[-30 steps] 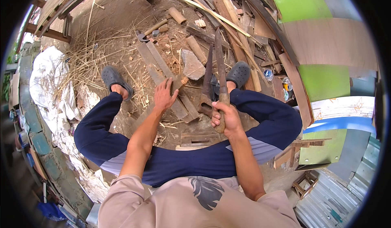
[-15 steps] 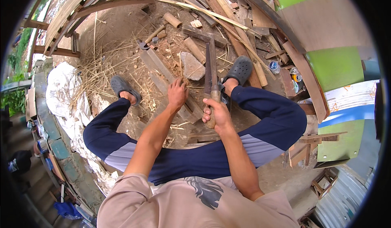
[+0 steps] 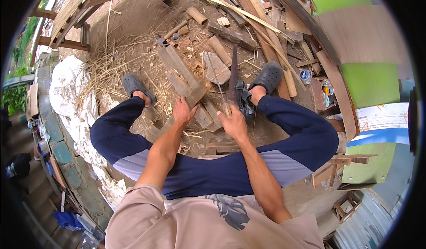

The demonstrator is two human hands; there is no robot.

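Observation:
My left hand (image 3: 183, 111) grips the near end of a short brown piece of wood (image 3: 196, 95), which rests against long wooden boards (image 3: 179, 69) on the ground. My right hand (image 3: 234, 123) is closed around the handle of a long-bladed knife (image 3: 217, 81). Its thin blade is seen nearly edge-on, pointing away from me and leaning left toward a grey stone slab (image 3: 216, 68). The blade is apart from the wood. Just right of it stands a dark tapered strip (image 3: 233, 73); whether it belongs to the knife I cannot tell.
My feet in dark clogs (image 3: 269, 76) flank the work spot. Bamboo pieces (image 3: 220, 51), wood shavings and straw litter the dirt. A white sack (image 3: 71, 91) lies left. Planks (image 3: 266, 49) are piled at the far right, near a can (image 3: 328, 90).
The knife has turned, so its blade now leans left and shows edge-on. The piece of wood under my left hand shows a broader face. My left hand has shifted slightly left and nearer me.

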